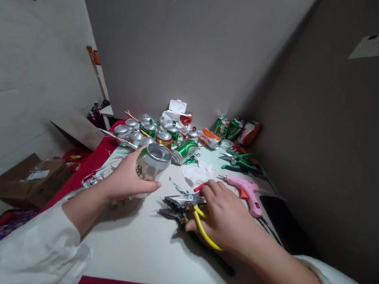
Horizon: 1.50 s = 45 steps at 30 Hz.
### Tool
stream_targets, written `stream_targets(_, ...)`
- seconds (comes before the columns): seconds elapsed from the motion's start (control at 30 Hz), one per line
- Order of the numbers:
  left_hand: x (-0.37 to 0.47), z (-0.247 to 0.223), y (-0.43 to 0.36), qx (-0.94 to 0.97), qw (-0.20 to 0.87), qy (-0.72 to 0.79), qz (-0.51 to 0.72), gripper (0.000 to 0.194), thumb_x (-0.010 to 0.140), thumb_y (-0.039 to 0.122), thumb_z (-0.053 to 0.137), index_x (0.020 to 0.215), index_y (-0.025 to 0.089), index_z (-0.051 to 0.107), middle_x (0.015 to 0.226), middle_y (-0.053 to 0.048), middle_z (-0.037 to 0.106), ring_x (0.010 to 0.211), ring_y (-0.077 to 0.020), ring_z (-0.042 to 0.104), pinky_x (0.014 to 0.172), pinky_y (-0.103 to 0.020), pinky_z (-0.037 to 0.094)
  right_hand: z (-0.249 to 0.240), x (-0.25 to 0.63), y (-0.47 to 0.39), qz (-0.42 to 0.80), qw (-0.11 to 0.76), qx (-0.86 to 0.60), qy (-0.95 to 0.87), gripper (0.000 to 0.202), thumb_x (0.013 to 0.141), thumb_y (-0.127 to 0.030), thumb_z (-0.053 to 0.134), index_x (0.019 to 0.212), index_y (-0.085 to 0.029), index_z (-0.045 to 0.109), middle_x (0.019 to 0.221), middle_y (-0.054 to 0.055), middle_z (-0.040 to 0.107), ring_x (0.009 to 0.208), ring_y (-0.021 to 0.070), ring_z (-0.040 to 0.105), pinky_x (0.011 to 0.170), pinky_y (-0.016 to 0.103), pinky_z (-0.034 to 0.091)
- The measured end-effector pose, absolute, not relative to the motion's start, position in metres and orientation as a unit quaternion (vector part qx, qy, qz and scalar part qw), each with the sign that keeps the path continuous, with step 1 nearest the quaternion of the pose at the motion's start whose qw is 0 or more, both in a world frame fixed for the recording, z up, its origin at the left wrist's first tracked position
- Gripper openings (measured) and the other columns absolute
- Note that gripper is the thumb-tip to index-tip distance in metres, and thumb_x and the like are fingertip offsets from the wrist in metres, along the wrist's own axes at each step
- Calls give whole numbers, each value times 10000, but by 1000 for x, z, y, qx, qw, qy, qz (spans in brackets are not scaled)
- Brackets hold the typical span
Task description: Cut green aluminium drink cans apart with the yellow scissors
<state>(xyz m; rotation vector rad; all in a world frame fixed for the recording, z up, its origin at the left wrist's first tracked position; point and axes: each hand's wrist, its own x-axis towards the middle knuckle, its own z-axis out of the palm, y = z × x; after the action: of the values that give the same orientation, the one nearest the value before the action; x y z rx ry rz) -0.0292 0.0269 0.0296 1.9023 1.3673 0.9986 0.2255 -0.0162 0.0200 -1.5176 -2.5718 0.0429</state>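
My left hand (126, 177) is wrapped round a silver can piece (154, 161), held raised over the white board with its round metal end up. My right hand (218, 211) rests over pliers with yellow handles (205, 233), its fingers bent round them, and the metal jaws (182, 200) point left. A small red piece (200, 186) shows at the fingertips of my right hand; whether it is gripped is unclear. Under that hand lies a second dark tool (169, 213), mostly hidden.
Several cut cans (164, 139) stand at the back left, beside a green can (185, 152) on its side. Crushed cans (235, 129) lie at the back right. A pink glue gun (248, 190) and green-handled cutters (243, 168) are on the right. White tissue (198, 173) lies mid-board.
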Motion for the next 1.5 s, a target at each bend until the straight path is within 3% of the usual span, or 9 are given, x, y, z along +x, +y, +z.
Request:
stream_targets(0.17, -35, 38, 22, 737, 200, 564, 315, 870, 586, 376, 797, 1353, 127, 471, 1218, -166, 654, 1100, -347, 628, 943, -473, 505, 32, 199, -9, -50, 23, -471, -880, 732, 754, -729, 603, 1033, -55, 662, 1017, 189, 625, 992, 346, 567, 902, 439, 443)
stream_targets(0.3, -50, 53, 22, 731, 145, 559, 365, 732, 610, 380, 783, 1261, 158, 532, 1139, -106, 681, 1023, -303, 657, 914, -425, 520, 41, 179, 5, -11, -3, -450, -893, 718, 773, -757, 555, 1086, -120, 657, 1008, 133, 653, 891, 265, 628, 782, 343, 488)
stream_targets(0.43, -58, 57, 22, 737, 84, 574, 347, 757, 597, 379, 785, 1270, 153, 519, 1209, -133, 638, 1106, -337, 614, 931, -442, 504, 45, 156, 14, -93, -14, -455, -885, 764, 730, -739, 612, 1077, -60, 669, 1031, 198, 645, 985, 343, 595, 886, 422, 448)
stream_targets(0.6, -57, 50, 24, 774, 97, 549, 301, 721, 607, 352, 766, 1257, 161, 520, 1243, -135, 614, 1130, -334, 602, 934, -428, 506, 53, 133, 9, -139, -3, -425, -894, 716, 722, -679, 656, 1079, -58, 665, 1067, 205, 622, 1034, 359, 543, 929, 435, 398)
stream_targets(1.07, -59, 40, 26, 771, 83, 576, 259, 761, 615, 246, 733, 1327, 206, 469, 1211, -127, 656, 1062, -336, 646, 801, -372, 519, 60, 119, 1, -155, -19, -412, -898, 619, 666, -552, 767, 1029, -56, 692, 1023, 195, 641, 1009, 358, 560, 892, 426, 401)
stream_targets(1.27, -74, 34, 46, 709, 43, 647, 277, 724, 579, 221, 730, 1269, 192, 512, 1172, -152, 666, 1033, -376, 646, 790, -411, 514, 57, 126, -1, -137, -5, -428, -893, 684, 663, -602, 760, 1063, -53, 681, 1024, 189, 645, 997, 361, 571, 900, 443, 422)
stream_targets(1.37, -83, 35, 54, 691, 43, 657, 298, 754, 578, 260, 736, 1287, 173, 493, 1127, -141, 677, 990, -339, 661, 792, -389, 524, 55, 138, -2, -115, 2, -438, -891, 698, 678, -643, 733, 1060, -61, 680, 1026, 186, 654, 1004, 356, 582, 903, 436, 434)
stream_targets(1.5, -83, 38, 54, 691, 43, 638, 338, 680, 617, 290, 714, 1251, 170, 499, 1019, -90, 689, 916, -280, 674, 788, -355, 540, 52, 162, -4, 91, 72, -483, -868, 544, 731, -613, 703, 988, -136, 654, 974, 118, 665, 865, 264, 609, 745, 353, 471)
